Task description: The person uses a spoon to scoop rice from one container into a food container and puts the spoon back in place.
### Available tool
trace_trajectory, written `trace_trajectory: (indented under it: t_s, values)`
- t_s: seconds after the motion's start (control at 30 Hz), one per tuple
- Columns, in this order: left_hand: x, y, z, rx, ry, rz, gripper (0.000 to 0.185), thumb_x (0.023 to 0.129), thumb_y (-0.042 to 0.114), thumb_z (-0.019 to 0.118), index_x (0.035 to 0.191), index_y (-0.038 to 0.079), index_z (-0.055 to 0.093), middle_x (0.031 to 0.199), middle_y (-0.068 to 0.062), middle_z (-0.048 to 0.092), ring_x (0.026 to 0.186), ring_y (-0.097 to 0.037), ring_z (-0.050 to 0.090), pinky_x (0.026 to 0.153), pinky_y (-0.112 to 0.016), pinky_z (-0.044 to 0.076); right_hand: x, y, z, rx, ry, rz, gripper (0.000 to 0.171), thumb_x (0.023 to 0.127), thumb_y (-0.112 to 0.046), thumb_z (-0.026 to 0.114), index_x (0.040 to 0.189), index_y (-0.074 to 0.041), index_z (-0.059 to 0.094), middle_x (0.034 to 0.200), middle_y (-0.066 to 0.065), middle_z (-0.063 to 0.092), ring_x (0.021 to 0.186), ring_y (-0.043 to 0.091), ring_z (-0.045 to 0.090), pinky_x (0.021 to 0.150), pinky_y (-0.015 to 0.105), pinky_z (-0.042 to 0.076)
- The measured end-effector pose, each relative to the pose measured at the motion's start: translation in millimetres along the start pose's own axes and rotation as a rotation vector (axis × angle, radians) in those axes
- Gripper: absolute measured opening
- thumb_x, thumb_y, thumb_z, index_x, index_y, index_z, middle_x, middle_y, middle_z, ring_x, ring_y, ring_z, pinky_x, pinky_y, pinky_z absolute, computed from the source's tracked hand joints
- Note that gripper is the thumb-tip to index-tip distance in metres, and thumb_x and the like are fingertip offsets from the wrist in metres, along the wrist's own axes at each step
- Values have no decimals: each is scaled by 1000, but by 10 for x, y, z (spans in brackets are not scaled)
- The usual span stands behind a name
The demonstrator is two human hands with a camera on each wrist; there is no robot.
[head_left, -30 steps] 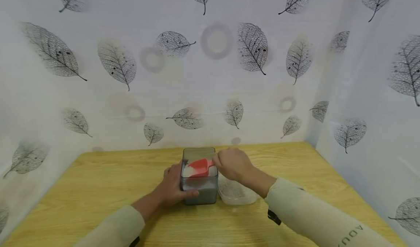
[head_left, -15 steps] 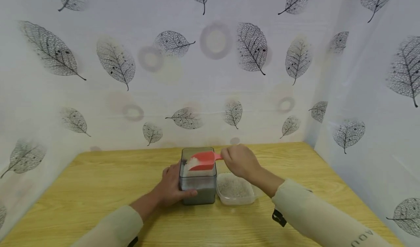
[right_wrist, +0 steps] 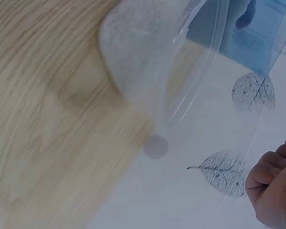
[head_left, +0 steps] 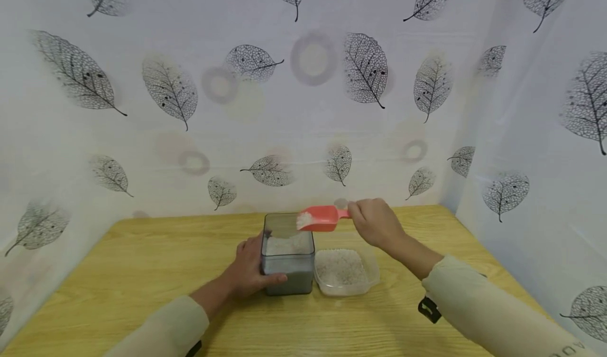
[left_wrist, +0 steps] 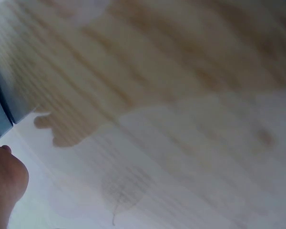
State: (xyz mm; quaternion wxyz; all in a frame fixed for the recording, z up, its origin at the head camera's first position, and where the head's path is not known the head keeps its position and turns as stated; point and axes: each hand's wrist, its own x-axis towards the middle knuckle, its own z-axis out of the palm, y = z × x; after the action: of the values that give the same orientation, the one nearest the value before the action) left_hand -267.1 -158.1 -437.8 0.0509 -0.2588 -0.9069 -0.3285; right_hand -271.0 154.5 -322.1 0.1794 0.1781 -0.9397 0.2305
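Note:
A tall clear square container point(head_left: 287, 273) with white grains in it stands on the wooden table point(head_left: 142, 283). My left hand point(head_left: 251, 270) grips its near left side, thumb on the front wall. My right hand point(head_left: 374, 221) holds the handle of a red scoop point(head_left: 320, 218) carrying white grains, raised above the gap between the tall container and a low clear tub point(head_left: 345, 270) of grains to its right. In the right wrist view the tub point(right_wrist: 148, 62) and my curled fingers point(right_wrist: 271, 186) show; the scoop is a red sliver at the edge.
Leaf-patterned white sheets point(head_left: 303, 99) wall the table at the back and both sides. The left wrist view is blurred, showing table wood point(left_wrist: 148, 52) and a corner of the container point(left_wrist: 0, 119).
My right hand has lifted the red scoop out of the tall container and carried it up and to the right, over the low tub's edge. The left hand has stayed on the container.

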Motion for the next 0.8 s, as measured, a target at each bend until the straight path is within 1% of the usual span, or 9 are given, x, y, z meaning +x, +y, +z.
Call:
trace_trajectory:
  t_s: [0.13,0.23,0.4,0.57,0.7,0.8]
  values:
    - [-2,5,0,1,1,-5,109,75,63,72,154,8,22,141,-12,48,134,-33,39,109,-55,16,-74,176,-75,10,-5,44,51,103,-20,35,52,-17,37,47,-5,33,45,12,27,50,30,29]
    - [-3,11,4,2,3,-6,110,75,62,73,154,5,22,141,-14,47,134,-34,39,109,-55,17,-140,311,-112,-6,-18,63,52,104,-23,34,53,-17,37,47,-5,33,45,12,26,50,30,29]
    - [-7,9,6,-16,7,8,111,75,60,73,155,3,21,141,-16,46,133,-36,38,109,-55,15,-257,521,-163,-65,-31,68,56,108,-32,34,54,-18,39,48,-4,33,46,12,26,51,30,29]
    - [-18,-23,4,-24,20,13,110,75,59,74,154,3,22,140,-16,48,132,-36,39,108,-55,13,-352,693,-183,-110,-58,76,58,108,-40,37,55,-18,41,49,-5,32,46,12,26,51,29,28]
    - [-10,-26,11,-20,23,25,108,75,60,74,153,4,23,139,-14,49,131,-35,40,107,-54,15,-427,809,-207,-162,-61,91,57,107,-41,39,55,-18,40,49,-5,33,47,12,27,51,30,27]
    - [-3,-15,17,-18,21,31,108,76,60,73,154,5,24,139,-12,49,131,-34,40,107,-54,16,-479,880,-232,-219,-47,79,56,107,-41,41,56,-18,40,49,-5,32,47,12,27,50,29,27]
